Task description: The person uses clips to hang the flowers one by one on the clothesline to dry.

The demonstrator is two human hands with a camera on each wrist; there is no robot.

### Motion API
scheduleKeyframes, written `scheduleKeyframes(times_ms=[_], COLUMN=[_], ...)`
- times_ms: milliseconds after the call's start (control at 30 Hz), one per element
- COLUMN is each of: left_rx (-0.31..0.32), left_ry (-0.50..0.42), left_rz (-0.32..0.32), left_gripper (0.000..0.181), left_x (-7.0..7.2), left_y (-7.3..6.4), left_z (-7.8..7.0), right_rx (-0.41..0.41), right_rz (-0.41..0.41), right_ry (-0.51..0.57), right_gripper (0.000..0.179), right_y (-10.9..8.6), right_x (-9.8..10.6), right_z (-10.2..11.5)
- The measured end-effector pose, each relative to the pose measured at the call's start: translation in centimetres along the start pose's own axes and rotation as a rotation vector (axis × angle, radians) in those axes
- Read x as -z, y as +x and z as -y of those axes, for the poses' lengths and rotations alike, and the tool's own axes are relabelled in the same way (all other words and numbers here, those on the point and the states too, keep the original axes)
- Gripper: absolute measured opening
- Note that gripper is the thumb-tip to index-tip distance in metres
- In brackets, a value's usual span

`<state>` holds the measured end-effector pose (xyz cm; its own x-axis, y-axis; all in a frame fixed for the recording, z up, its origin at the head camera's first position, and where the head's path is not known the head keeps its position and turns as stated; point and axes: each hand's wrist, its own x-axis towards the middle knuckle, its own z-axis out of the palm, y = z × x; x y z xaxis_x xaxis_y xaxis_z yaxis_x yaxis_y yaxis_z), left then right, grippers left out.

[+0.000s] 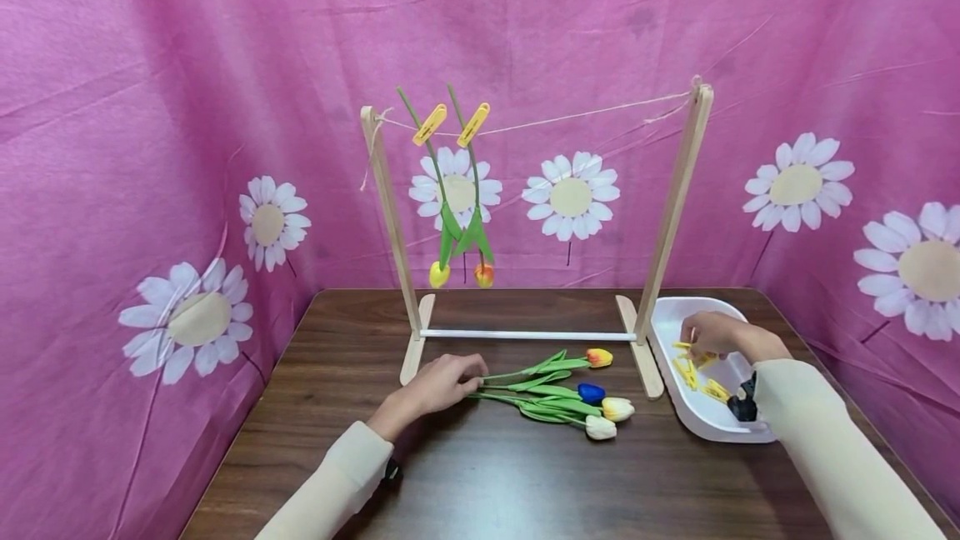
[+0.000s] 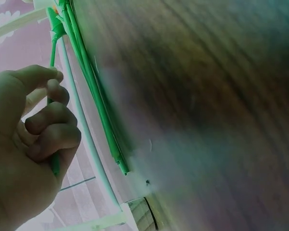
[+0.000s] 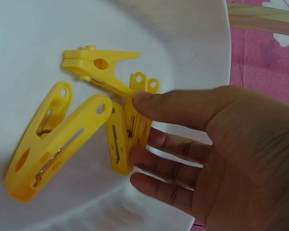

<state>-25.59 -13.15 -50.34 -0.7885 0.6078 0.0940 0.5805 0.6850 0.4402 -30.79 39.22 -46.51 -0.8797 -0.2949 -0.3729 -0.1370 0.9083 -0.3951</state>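
Orange-yellow tulip [image 1: 551, 366] ran rightward from your left hand [image 1: 442, 383], long axis left to right.
You pinched its stem end. Your right hand [image 1: 708, 335], nearer the yellow clothespins [image 3: 121, 156] in the white tray [image 1: 708, 423] at right, had fingers loosely extended.

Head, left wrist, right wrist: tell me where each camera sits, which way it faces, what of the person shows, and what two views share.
Head: worn on the head, facing forward and down at the table, wooden frame and tulips; left hand, right hand and sleeves show.
Left wrist: on that wrist, looking at the left hand gripping a stem, beside the tabletop; only that hand shows.
Right wrist: on that wrist, facing into the white tray of yellow clothespins; the right hand shows.
Shared: head and right wrist both show the tray and clothespins.
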Motion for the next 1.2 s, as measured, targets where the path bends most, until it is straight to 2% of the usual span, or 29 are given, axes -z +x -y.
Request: scheduleKeyframes(times_ms=[133,333,467,600,867,967,1100,1200], left_rx=[0.022,0.016,0.016,0.039,0.062,0.089,0.148,0.2], left_ry=[-0.076,-0.101,-0.093,-0.135,-0.185,-0.263,-0.455,-0.579], left_rz=[0.003,-0.004,-0.025,-0.046,-0.12,-0.165,-0.215,-0.254], left_gripper=[0.012,0.016,0.014,0.013,0.009,0.004,0.005,0.007], left_x=[0.1,0.3,0.5,0.7,1.3,1.8,2.4,2.9], left_y=[0.1,0.0,-0.1,-0.1,-0.1,-0.1,-0.2,-0.2], left_z=[0.2,0.3,0.3,0.4,0.6,0.6,0.4,0.0], right_rx=[-0.041,-0.054,-0.023,0.014,0.035,0.074,0.113,0.101], right_rz=[0.0,-0.01,-0.044,-0.087,-0.135,-0.19,-0.286,-0.314], right_ry=[-0.036,-0.078,-0.137,-0.195,-0.192,-0.194,-0.184,-0.124], right_gripper=[0.02,0.027,0.026,0.027,0.028,0.03,0.029,0.025], right_y=[0.2,0.1,0.2,0.4,0.8,0.7,0.6,0.6], right_x=[-0.1,-0.1,-0.2,-0.1,-0.4,-0.5,-0.2,0.2], right_z=[0.1,0.8,0.8,0.7,0.2,0.1,0.2,0.4])
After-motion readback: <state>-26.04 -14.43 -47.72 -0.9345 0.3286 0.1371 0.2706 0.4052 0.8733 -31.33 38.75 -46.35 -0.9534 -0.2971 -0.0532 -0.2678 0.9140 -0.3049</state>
